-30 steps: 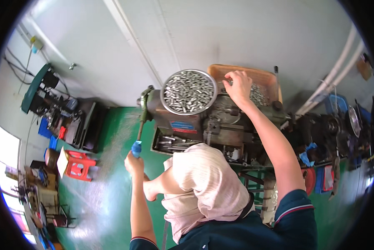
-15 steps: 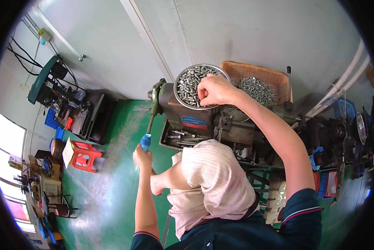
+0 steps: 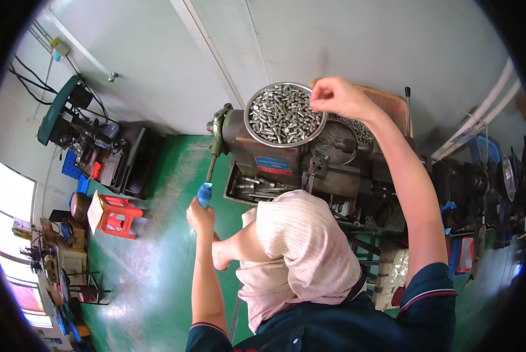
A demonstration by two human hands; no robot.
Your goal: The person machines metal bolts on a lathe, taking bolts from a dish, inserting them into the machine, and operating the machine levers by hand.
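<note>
My left hand [image 3: 200,217] is wrapped round the blue-covered end of a lever [image 3: 210,169], which runs up to the left end of a worn metal machine [image 3: 242,138]. On top of the machine rests a round steel bowl [image 3: 263,139], heaped with short shiny metal pins or screws [image 3: 280,111]. My right hand [image 3: 346,98] hovers at the bowl's right rim, thumb and fingers pinched together. Whatever sits between those fingertips, if anything, is too small to make out. Behind that hand stands an orange plastic basket [image 3: 392,108] with more small metal parts, partly hidden by my wrist.
A tray of metal tools [image 3: 254,188] sits under the machine's left side. More machinery [image 3: 474,188] stands at right. Off to the left are a red stool [image 3: 119,217] and a green-topped drill-like machine [image 3: 60,111]. My bent leg [image 3: 298,229] is close below the machine.
My right hand has lifted out of the bowl's metal parts and moved right, over the rim. My left hand stays on the lever, nearly unmoved.
</note>
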